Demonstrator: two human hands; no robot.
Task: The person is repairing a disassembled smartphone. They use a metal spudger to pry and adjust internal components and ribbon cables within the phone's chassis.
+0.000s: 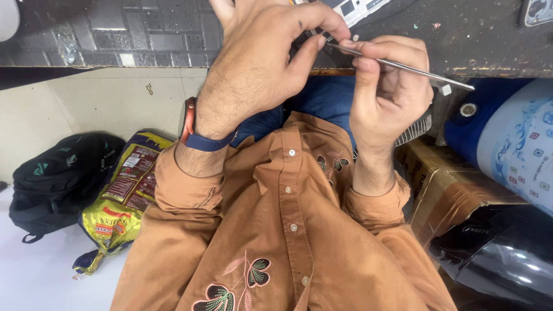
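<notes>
Tweezers (403, 67) are pinched in my right hand (386, 98) at upper right of the frame, my left hand (259, 63) closed around something tiny at their tip, so I judge next move needs very steady fingers.

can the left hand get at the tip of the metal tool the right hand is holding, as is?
Probably yes. The left hand is already pinched right at the near end of the thin metal tool, which the right hand grips. Nothing lies between them; the tip itself is hidden behind the left fingers.

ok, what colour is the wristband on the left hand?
Dark blue wristband, with an orange-red piece beside it, on the left hand. Head view, the only one, shows it clearly.
</notes>
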